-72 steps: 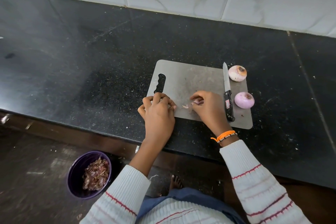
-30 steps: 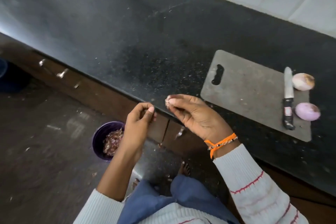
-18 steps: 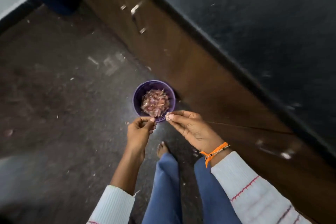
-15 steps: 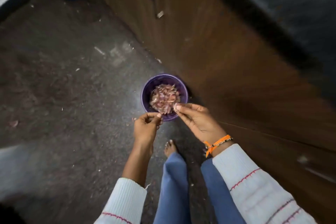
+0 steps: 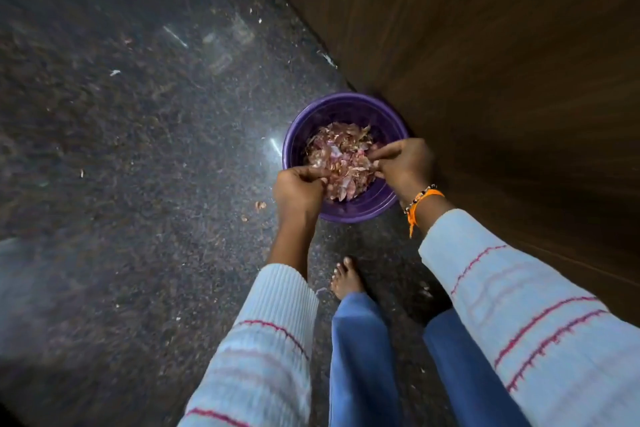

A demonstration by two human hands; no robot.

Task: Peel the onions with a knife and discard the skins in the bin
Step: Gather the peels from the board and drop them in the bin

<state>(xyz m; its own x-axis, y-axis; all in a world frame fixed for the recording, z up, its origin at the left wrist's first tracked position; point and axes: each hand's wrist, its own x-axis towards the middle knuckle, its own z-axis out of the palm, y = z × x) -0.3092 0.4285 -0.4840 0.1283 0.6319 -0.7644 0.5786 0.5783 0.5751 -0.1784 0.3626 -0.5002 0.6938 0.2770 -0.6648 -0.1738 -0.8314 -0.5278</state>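
A dark speckled stone floor (image 5: 131,156) was seen filling the left and lower part of the frame, blurred toward its edges. A purple bin (image 5: 360,210) was set directly on it just right of centre, close against the brown wooden cabinet front (image 5: 502,62) that rose along the upper right. Onion skins (image 5: 341,158) were heaped inside the bin. A few loose skin scraps (image 5: 259,205) were scattered on the floor just left of the bin (pale flecks were strewn farther off, toward the upper left). A bare foot (image 5: 344,279) was planted on the floor below the bin.
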